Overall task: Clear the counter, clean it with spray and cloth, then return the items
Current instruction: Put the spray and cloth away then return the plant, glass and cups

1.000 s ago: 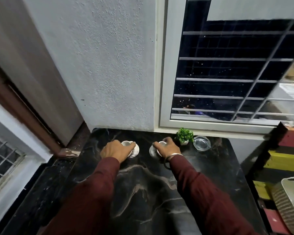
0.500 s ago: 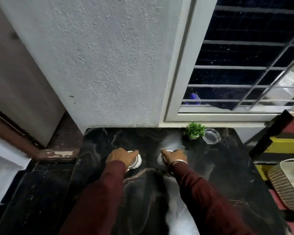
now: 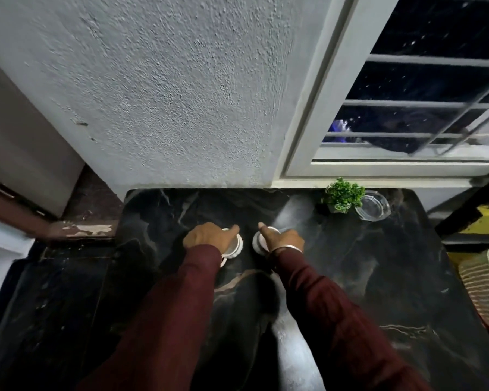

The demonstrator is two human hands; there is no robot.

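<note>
While both hands grip cups mid-counter (image 3: pixel 350 277), a knock or slip is the risk.
Left hand (image 3: pixel 206 238) fingers clamped over left cup (image 3: pixel 235 245); right hand (image 3: pixel 283 239) fingers clamped over right cup (image 3: pixel 259 242). Cups nearly touching, well left of plant (image 3: pixel 342 194); saucers may slide off, judging by top-only grips.

Over the last second both hands have drawn back from the far edge of the counter (image 3: pixel 407 277) toward the person. The left hand (image 3: pixel 206 237) and its white cup (image 3: pixel 233 245), and the right hand (image 3: pixel 283 239) with its cup (image 3: pixel 259 241), were level with the plant (image 3: pixel 342 195) and glass bowl (image 3: pixel 373 206). Now they sit well nearer, and closer to each other.
</note>
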